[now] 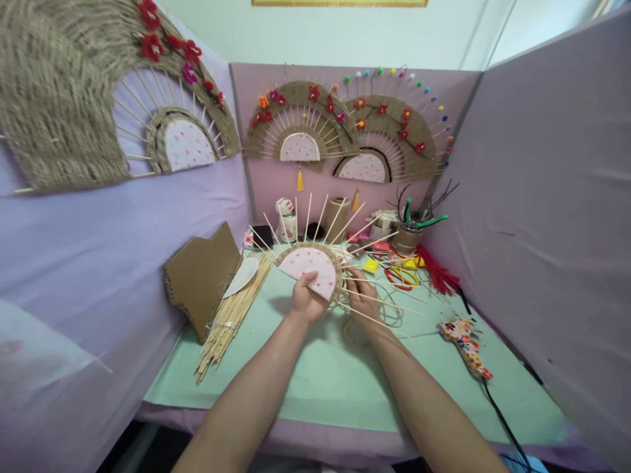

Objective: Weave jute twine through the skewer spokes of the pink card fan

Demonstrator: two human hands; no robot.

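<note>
A half-made fan (311, 266) has a half-round centre of white cloth with pink dots, a band of twine around its curve and thin wooden sticks spreading outward. My left hand (309, 299) grips it at the lower straight edge, thumb on the cloth. On the right side, my right hand (362, 295) is closed among the sticks by the twine band, its fingers pinching the twine; some fingertips are hidden behind the sticks. Loose loops of twine (392, 309) hang and lie beneath the right hand on the table.
Bundled sticks (231, 318), a white half-round piece (241, 276) and cardboard (197, 282) lie left. Right are a glue gun (467, 348) with cord, scissors (401, 277) and red yarn (438, 269). A can of tools (408, 238) and twine spool (338, 220) stand behind. Finished fans (300, 98) hang on the partition.
</note>
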